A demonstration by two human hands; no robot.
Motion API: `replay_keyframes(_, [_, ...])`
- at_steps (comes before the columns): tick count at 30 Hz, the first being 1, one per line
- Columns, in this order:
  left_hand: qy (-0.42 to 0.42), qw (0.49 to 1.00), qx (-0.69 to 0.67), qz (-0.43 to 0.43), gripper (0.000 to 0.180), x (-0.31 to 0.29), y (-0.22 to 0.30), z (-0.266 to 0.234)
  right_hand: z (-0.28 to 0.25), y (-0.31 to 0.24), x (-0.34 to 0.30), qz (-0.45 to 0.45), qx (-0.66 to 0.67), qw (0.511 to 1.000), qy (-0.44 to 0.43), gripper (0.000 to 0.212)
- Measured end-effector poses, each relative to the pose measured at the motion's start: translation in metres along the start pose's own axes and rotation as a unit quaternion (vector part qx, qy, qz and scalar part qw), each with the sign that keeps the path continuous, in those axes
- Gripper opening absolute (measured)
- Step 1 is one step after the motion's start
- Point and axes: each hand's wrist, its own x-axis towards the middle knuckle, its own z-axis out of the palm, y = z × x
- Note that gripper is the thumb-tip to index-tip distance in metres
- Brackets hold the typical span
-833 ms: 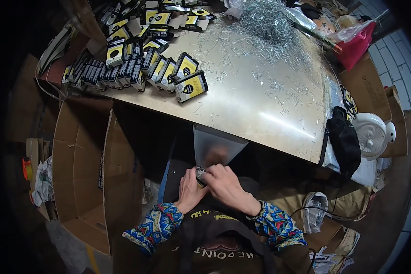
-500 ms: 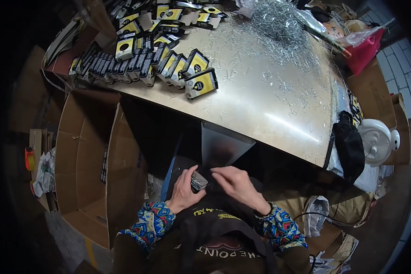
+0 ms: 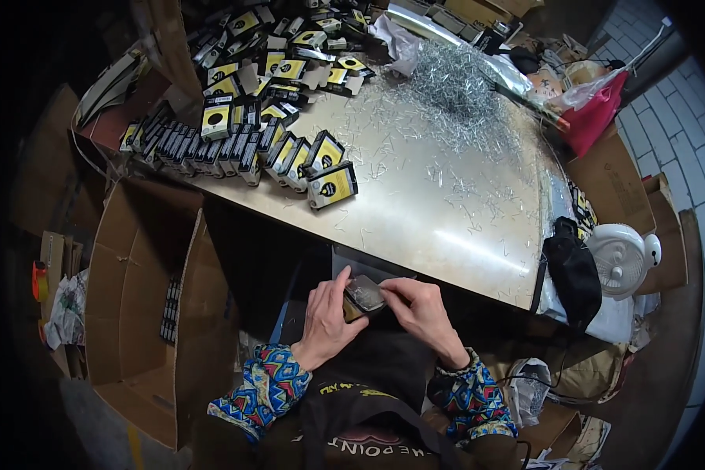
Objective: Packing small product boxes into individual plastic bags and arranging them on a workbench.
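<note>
In front of my body, my left hand [image 3: 327, 323] is wrapped round a small dark box [image 3: 366, 294]. Its greyish upper side looks clear, and silvery bits show there. The thumb and fingers hold it from the left and below, with a yellowish patch at its lower left. My right hand [image 3: 421, 307] is closed in a pinch, its fingertips against the box's right edge. Whatever lies between those fingertips is hidden. Above on the table lie many bent metal wire pieces [image 3: 456, 86], heaped at the far side and scattered nearer.
Yellow-and-black small cartons [image 3: 333, 186] stand in a row and pile up along the table [image 3: 415, 211] at left. A large open cardboard box [image 3: 133, 282] is beside me, with dark cartons inside. To the right are a black bag [image 3: 572, 270] and a white fan [image 3: 620, 262].
My right hand has come left to meet the box's edge; before, it was apart from it. The box has shifted up and right, its upper side more visible. The whole view has shifted.
</note>
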Motion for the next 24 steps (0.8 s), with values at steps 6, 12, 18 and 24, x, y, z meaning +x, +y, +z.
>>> replay_keyframes(6, [0.040,0.987,-0.131,-0.083,0.079,0.011,0.011,0.001,0.004,0.003,-0.006,0.058,0.113,0.991,-0.030,0.015])
replay_keyframes(12, [0.025,0.991,-0.106,-0.073,0.073,0.015,0.010,-0.001,0.000,-0.008,0.004,-0.037,0.071,0.993,0.089,0.006])
replay_keyframes(18, [0.041,0.998,-0.036,0.013,0.073,0.022,0.013,-0.005,-0.006,-0.012,0.016,-0.088,-0.060,0.994,-0.027,0.011])
replay_keyframes(24, [0.021,0.999,-0.045,-0.003,0.079,0.027,0.013,-0.006,-0.019,-0.009,0.023,0.044,0.170,0.984,-0.030,0.008])
